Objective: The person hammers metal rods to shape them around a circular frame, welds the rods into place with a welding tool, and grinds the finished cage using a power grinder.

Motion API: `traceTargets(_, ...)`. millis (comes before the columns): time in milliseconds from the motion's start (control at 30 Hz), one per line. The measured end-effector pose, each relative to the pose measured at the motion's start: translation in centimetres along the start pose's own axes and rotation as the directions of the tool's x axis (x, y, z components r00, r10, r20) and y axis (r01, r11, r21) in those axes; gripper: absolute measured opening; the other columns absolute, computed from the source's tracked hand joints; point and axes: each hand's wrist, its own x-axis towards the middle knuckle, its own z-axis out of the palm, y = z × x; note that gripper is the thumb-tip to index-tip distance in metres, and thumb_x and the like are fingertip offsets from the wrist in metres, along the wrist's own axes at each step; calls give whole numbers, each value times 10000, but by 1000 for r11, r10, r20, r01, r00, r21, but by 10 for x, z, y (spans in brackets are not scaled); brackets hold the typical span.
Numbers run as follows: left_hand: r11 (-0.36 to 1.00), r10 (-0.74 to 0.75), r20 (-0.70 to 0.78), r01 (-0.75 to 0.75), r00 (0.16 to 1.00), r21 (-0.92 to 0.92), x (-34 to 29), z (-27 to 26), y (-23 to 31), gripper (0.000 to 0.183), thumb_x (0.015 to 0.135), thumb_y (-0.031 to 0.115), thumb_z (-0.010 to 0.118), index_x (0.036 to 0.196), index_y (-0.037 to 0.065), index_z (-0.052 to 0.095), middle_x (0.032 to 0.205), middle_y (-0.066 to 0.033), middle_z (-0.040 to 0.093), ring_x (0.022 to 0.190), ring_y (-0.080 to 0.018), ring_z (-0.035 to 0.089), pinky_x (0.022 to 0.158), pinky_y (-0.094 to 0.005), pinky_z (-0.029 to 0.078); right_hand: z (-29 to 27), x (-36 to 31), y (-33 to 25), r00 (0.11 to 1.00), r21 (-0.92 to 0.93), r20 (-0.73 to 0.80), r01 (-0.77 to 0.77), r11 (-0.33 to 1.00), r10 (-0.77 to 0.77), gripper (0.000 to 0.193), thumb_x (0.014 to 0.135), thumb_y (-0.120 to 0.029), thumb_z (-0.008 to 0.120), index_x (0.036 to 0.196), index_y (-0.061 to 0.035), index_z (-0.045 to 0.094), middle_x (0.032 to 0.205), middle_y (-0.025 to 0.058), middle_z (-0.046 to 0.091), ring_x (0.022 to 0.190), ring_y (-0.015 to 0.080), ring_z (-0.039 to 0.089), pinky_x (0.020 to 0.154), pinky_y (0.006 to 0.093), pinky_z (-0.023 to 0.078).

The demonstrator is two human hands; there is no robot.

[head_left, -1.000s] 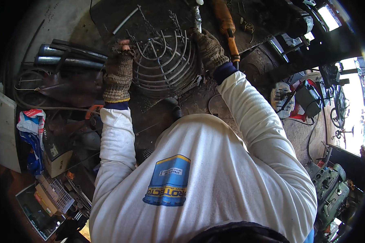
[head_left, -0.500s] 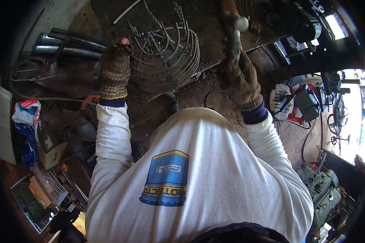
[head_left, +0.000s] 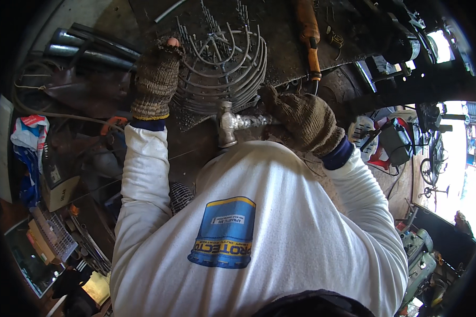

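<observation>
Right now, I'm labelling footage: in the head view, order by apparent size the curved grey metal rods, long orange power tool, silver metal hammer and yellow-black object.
Largest: curved grey metal rods
Long orange power tool and silver metal hammer: too close to rank
Smallest: yellow-black object

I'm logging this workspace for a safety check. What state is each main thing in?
Hammer: held, its head toward the left.
Right hand: gloved, fingers closed on the hammer's handle.
Left hand: gloved, beside the curved metal rods; grip unclear.
Curved metal rods: bent into U-shapes, stacked.
Orange power tool: lying down; whether running, unclear.
Metal pipes: lying side by side.
</observation>
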Motion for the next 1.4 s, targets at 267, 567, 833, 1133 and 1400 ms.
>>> traceTargets(267, 909, 282, -29, -258, 959, 326, -14, 16, -27, 316, 1022, 238, 535, 1257, 30, 578, 1132, -147, 671, 973, -273, 672, 848, -373, 548, -23, 39, -13, 949, -399, 287, -4, 917, 129, 721, 816, -263, 734, 1420, 13, 454, 932, 137, 683, 724, 289, 667, 627, 397, 549)
traceTargets(567, 980, 176, -83, -166, 981, 107, -18, 65, -97, 307, 1048, 180, 433, 1294, 29, 538, 1213, -123, 619, 1088, -244, 607, 973, -359, 478, -15, 62, -15, 945, -185, 224, -197, 963, 237, 704, 884, -286, 699, 1440, 29, 404, 832, 167, 662, 732, 337, 672, 612, 415, 543)
traceTargets(833, 977, -64, -149, 31, 987, -210, -31, 96, -122, 317, 1071, 167, 356, 1313, 27, 506, 1260, -116, 589, 1159, -221, 565, 1062, -335, 421, 65, 31, 58, 820, 497, -364, -230, 837, 441, 469, 934, -118, 660, 1353, 7, 493, 1000, 81, 680, 845, 168, 657, 737, 319, 533)
traceTargets(1133, 510, -171, 70, 149, 983, -847, -33, 54, -87, 410, 1089, 249, 331, 1400, -5, 411, 1336, -151, 562, 1199, -199, 540, 1098, -268, 376, 65, 59, 66, 567, 790, -121, -442, 425, 815, 428, 989, -335, 615, 1309, -53, 582, 1150, 43, 649, 1021, 134, 585, 916, 313, 469)
traceTargets(1400, -140, 195, 263, 292, 945, -946, -5, 14, -55, 484, 1080, 311, 341, 1435, -15, 376, 1366, -269, 518, 1235, -249, 538, 1106, -314, 397, 87, 59, 113, 626, 897, -29, -327, 296, 779, 453, 992, -395, 601, 1298, -60, 591, 1175, 49, 657, 1042, 166, 615, 928, 346, 500)
